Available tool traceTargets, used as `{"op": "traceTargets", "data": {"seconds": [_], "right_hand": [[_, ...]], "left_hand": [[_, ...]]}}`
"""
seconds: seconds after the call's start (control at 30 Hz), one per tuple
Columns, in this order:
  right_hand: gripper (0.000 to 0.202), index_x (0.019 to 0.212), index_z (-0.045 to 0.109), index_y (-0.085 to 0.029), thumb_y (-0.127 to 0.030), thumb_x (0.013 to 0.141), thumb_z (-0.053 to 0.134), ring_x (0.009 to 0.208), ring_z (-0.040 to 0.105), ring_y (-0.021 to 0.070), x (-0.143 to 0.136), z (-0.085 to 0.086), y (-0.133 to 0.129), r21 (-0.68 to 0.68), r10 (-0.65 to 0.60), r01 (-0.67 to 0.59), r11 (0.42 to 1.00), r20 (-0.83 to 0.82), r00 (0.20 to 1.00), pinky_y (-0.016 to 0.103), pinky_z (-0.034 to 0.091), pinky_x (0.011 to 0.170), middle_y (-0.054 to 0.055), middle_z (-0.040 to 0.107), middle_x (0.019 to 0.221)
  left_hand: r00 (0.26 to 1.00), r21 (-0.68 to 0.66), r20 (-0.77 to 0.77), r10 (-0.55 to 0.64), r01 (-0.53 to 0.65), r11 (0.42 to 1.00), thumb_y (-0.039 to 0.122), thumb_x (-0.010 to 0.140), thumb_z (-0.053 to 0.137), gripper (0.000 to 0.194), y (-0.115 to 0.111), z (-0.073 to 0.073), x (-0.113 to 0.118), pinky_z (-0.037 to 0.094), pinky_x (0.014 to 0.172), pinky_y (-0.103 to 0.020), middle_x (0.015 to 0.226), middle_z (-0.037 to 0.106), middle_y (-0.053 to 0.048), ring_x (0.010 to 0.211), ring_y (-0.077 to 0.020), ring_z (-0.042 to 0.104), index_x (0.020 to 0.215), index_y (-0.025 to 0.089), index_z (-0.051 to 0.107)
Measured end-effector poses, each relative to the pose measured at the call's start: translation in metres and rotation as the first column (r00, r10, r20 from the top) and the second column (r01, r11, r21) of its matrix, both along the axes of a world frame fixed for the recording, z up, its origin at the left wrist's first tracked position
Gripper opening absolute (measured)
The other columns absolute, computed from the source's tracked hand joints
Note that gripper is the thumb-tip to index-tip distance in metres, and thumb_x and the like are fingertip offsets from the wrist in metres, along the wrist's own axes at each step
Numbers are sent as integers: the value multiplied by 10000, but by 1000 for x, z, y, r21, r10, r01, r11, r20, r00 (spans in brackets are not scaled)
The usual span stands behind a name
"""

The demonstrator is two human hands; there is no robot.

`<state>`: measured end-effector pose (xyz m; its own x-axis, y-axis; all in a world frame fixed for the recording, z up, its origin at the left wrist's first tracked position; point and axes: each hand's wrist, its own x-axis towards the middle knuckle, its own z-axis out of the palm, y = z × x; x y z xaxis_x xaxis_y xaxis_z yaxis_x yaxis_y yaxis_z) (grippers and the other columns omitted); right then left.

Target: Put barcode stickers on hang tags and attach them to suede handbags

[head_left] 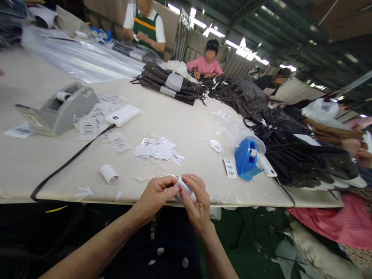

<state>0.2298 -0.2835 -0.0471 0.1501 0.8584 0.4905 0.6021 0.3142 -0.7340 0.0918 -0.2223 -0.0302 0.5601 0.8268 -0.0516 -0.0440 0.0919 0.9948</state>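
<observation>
At the table's near edge my two hands hold a small white roll [187, 187], which looks like a roll of labels or tape. My right hand [199, 199] is wrapped round its right side, with the thumb toward me. My left hand [158, 190] pinches at its left side, thumb and forefinger together; a small red mark shows by the thumbs. Fingers hide much of the roll. Just beyond lies a loose pile of white tags [158, 149] with clear strings. Another white roll [109, 174] lies on its side to the left.
A grey tape dispenser [64, 110], printed labels [87, 128] and a white power bank [123, 115] with a black cable are at left. A blue tape dispenser [246, 159] stands at right beside stacked dark garments [308, 159]. Several people work across the table.
</observation>
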Motion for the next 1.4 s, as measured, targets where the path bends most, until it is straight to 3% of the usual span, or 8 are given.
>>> {"op": "traceTargets", "data": {"seconds": [0.17,0.33,0.5,0.63,1.0,1.17,1.4], "right_hand": [[216,989,638,-212,-259,814,520,946,567,196,-11,-7,-2,-193,-63,-13,981,-379,923,352,444,851,55,635,985],[181,914,666,-200,-273,788,559,903,581,191,-18,-7,-1,-232,-119,-16,973,-555,823,328,439,834,39,658,922],[169,865,683,-188,-280,763,585,855,590,186,-22,-9,0,-252,-160,-32,967,-701,695,321,442,814,26,676,858],[175,841,691,-185,-301,734,617,816,594,183,-24,-13,0,-275,-197,-25,961,-748,634,323,449,789,24,681,832],[165,775,694,-178,-317,726,621,738,565,156,-23,-16,0,-309,-247,-4,951,-767,592,271,434,704,12,668,758],[161,728,679,-166,-317,716,624,706,541,145,-19,-20,-1,-328,-280,6,945,-799,533,260,421,689,2,633,687],[184,710,647,-152,-334,712,627,656,521,132,-11,-23,-3,-357,-280,-56,933,-814,509,249,415,645,2,617,667]], "left_hand": [[998,91,-58,-19,25,996,214,746,505,156,-1,-2,0,431,706,-244,723,639,-11,723,-147,562,757,149,646],[985,192,-171,20,13,981,252,740,489,171,0,-1,1,417,650,-236,654,603,3,667,-137,527,698,149,619],[980,208,-198,16,26,978,265,746,468,186,1,-2,3,404,636,-227,642,576,9,653,-129,512,682,150,598],[978,208,-210,19,26,978,257,742,464,178,0,-7,4,402,628,-225,632,562,13,642,-125,501,682,151,594],[970,195,-242,4,44,980,272,749,460,189,-2,-12,7,397,633,-230,643,555,12,647,-128,501,676,153,587],[958,197,-288,-5,64,978,269,738,456,183,-3,-15,8,383,628,-236,636,540,17,641,-128,489,675,156,586],[940,206,-342,-16,91,974,284,729,452,185,-6,-17,12,359,589,-230,596,487,26,601,-121,453,614,167,540]]}}
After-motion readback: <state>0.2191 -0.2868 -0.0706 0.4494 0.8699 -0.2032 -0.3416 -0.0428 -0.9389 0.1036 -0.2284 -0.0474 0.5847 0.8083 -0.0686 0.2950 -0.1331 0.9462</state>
